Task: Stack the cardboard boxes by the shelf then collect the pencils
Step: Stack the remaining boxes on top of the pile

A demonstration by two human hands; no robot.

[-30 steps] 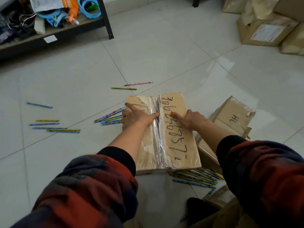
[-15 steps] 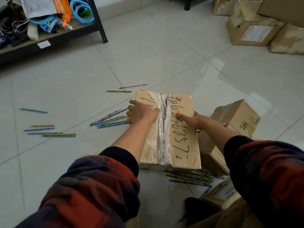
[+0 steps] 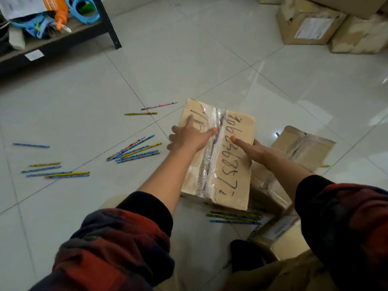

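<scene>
Single head-worn wide-angle view, looking forward and steeply down over both plaid sleeves at the tiled floor, sitting close above the taped cardboard box, taking in the shelf at far upper left, stacked boxes at far upper right

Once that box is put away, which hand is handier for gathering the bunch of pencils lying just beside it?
Probably the left. The left hand grips the box on the side facing that bunch of pencils. The right hand holds the far side, with the box between it and them.
</scene>
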